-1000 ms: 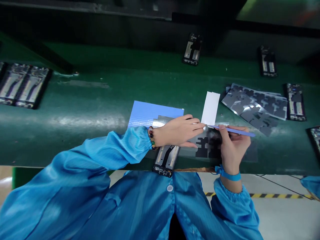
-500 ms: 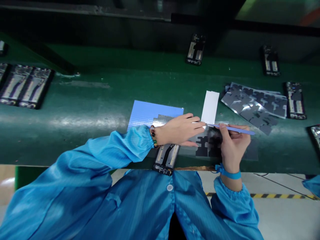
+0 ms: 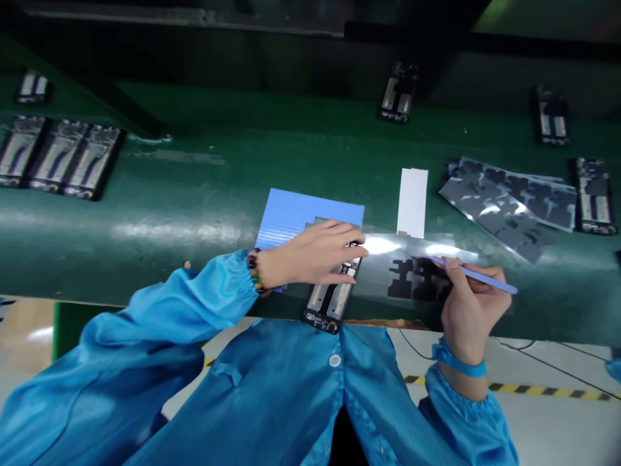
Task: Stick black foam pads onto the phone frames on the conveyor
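Observation:
My left hand (image 3: 313, 255) lies across the upper part of an opened phone (image 3: 328, 303), fingers stretched out and reaching its right edge. The phone sits at the table's front edge, its inner frame and a dark strip showing; the hand hides part of it. In my right hand (image 3: 473, 310) are slim blue tweezers (image 3: 488, 279), pinched between thumb and fingers and pointing left. Their tip is near the dark cut-out stickers (image 3: 400, 278) on a clear film sheet (image 3: 371, 275). Under and behind my left hand is a blue sheet (image 3: 315, 206).
A white card (image 3: 412, 202) lies behind the clear film. More sticker sheets (image 3: 504, 207) overlap at the right, beside another opened phone (image 3: 594, 197). Several opened phones (image 3: 92, 158) stand in a row at the left. A dark green post (image 3: 121, 107) rises at the back left.
My left hand has moved left, off the film and onto the upper part of the phone. My right hand has shifted right and down with the tweezers, their tip away from the white card.

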Action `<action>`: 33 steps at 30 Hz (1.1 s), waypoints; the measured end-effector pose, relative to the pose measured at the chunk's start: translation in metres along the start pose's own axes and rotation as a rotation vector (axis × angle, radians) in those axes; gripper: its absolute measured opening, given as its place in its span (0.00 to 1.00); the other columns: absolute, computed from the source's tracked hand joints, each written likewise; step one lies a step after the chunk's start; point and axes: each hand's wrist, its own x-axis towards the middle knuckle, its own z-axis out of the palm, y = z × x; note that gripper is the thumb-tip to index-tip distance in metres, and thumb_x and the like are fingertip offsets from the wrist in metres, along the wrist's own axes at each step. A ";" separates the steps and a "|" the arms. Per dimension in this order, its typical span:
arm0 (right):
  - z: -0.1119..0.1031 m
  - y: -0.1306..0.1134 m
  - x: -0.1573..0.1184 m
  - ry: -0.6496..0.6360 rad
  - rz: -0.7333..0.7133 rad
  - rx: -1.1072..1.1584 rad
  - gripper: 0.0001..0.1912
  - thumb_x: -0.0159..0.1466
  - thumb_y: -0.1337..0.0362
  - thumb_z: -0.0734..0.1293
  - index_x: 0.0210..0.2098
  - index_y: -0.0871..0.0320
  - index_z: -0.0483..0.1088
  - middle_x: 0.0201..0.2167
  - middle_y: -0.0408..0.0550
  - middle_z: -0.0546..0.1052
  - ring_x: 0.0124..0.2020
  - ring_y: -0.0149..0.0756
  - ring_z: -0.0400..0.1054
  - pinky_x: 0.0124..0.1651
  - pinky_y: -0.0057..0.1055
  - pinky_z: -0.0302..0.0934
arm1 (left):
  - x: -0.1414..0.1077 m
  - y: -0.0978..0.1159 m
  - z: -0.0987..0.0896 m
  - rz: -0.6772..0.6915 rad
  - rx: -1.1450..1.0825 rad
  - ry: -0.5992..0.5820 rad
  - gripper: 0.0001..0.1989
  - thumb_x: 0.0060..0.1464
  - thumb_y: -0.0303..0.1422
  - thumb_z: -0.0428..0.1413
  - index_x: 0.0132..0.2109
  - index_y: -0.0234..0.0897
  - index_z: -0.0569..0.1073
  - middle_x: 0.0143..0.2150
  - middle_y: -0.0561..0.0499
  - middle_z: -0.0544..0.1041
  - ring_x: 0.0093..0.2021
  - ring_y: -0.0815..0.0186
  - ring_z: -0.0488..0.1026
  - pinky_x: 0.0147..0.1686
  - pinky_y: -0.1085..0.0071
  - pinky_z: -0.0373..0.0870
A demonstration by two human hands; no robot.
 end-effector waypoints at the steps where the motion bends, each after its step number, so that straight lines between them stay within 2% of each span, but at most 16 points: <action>1: -0.002 0.001 -0.001 0.012 -0.001 -0.006 0.24 0.57 0.55 0.87 0.35 0.52 0.70 0.34 0.41 0.83 0.40 0.42 0.84 0.65 0.53 0.80 | -0.012 -0.002 -0.002 -0.027 -0.014 -0.004 0.22 0.73 0.45 0.64 0.67 0.43 0.77 0.64 0.40 0.80 0.62 0.49 0.77 0.59 0.55 0.70; 3: -0.004 -0.002 -0.007 0.028 -0.015 -0.015 0.24 0.56 0.56 0.88 0.35 0.52 0.70 0.34 0.41 0.83 0.40 0.43 0.84 0.65 0.55 0.80 | -0.029 -0.007 -0.003 -0.091 -0.017 0.014 0.19 0.75 0.43 0.62 0.67 0.44 0.78 0.63 0.41 0.80 0.60 0.51 0.77 0.57 0.56 0.70; 5: -0.003 -0.009 -0.021 -0.014 -0.024 -0.012 0.24 0.57 0.57 0.87 0.35 0.52 0.69 0.35 0.42 0.84 0.40 0.43 0.84 0.65 0.56 0.79 | -0.035 -0.011 0.001 -0.156 0.003 0.039 0.18 0.77 0.45 0.59 0.65 0.43 0.78 0.62 0.41 0.81 0.58 0.52 0.77 0.54 0.57 0.70; 7: 0.001 -0.017 -0.043 -0.140 -0.004 -0.010 0.22 0.60 0.58 0.86 0.35 0.52 0.68 0.36 0.43 0.85 0.42 0.44 0.85 0.68 0.59 0.77 | -0.036 -0.014 0.005 -0.208 0.031 0.060 0.19 0.78 0.46 0.58 0.65 0.41 0.78 0.61 0.41 0.81 0.56 0.52 0.76 0.53 0.57 0.70; 10: 0.007 -0.026 -0.085 -0.393 0.041 -0.062 0.20 0.63 0.60 0.84 0.33 0.52 0.69 0.37 0.44 0.86 0.43 0.44 0.86 0.74 0.62 0.69 | -0.037 -0.007 0.005 -0.249 0.041 0.118 0.18 0.78 0.43 0.57 0.65 0.39 0.78 0.63 0.39 0.80 0.59 0.50 0.76 0.55 0.54 0.71; 12: 0.009 -0.026 -0.111 -0.499 0.046 -0.104 0.19 0.64 0.60 0.83 0.32 0.52 0.69 0.34 0.43 0.85 0.43 0.43 0.85 0.73 0.61 0.69 | -0.046 0.004 0.002 -0.210 -0.018 0.129 0.15 0.78 0.40 0.57 0.63 0.42 0.80 0.64 0.40 0.81 0.61 0.50 0.76 0.58 0.52 0.71; 15: 0.011 -0.022 -0.135 -0.564 0.029 -0.127 0.19 0.65 0.60 0.83 0.31 0.52 0.69 0.32 0.41 0.83 0.42 0.43 0.84 0.69 0.59 0.70 | -0.069 0.029 -0.002 -0.075 -0.169 0.040 0.10 0.76 0.39 0.57 0.52 0.46 0.84 0.59 0.46 0.85 0.59 0.54 0.79 0.64 0.52 0.73; 18: 0.011 -0.017 -0.144 -0.566 0.018 -0.146 0.20 0.65 0.59 0.82 0.31 0.52 0.67 0.32 0.40 0.82 0.42 0.43 0.83 0.71 0.59 0.67 | -0.091 0.051 0.005 0.007 -0.262 -0.010 0.11 0.76 0.37 0.57 0.47 0.47 0.84 0.56 0.48 0.86 0.60 0.57 0.82 0.69 0.54 0.74; 21: 0.011 -0.014 -0.145 -0.547 0.032 -0.160 0.20 0.65 0.57 0.82 0.31 0.52 0.67 0.32 0.40 0.82 0.42 0.42 0.83 0.73 0.59 0.65 | -0.103 0.062 0.019 0.032 -0.241 0.072 0.11 0.76 0.34 0.57 0.47 0.46 0.85 0.55 0.48 0.87 0.60 0.60 0.83 0.70 0.55 0.75; 26: 0.011 -0.014 -0.143 -0.542 0.043 -0.152 0.20 0.65 0.58 0.82 0.31 0.52 0.68 0.32 0.42 0.83 0.42 0.42 0.83 0.73 0.59 0.64 | -0.106 0.065 0.037 0.049 -0.082 0.201 0.09 0.76 0.34 0.59 0.47 0.45 0.85 0.53 0.51 0.88 0.58 0.62 0.84 0.67 0.58 0.76; 33: 0.009 -0.011 -0.144 -0.560 0.041 -0.156 0.19 0.65 0.58 0.82 0.31 0.52 0.69 0.34 0.42 0.84 0.43 0.43 0.83 0.75 0.62 0.63 | -0.103 0.068 0.041 0.076 0.077 0.305 0.09 0.77 0.33 0.58 0.47 0.43 0.84 0.52 0.52 0.88 0.54 0.66 0.83 0.64 0.62 0.76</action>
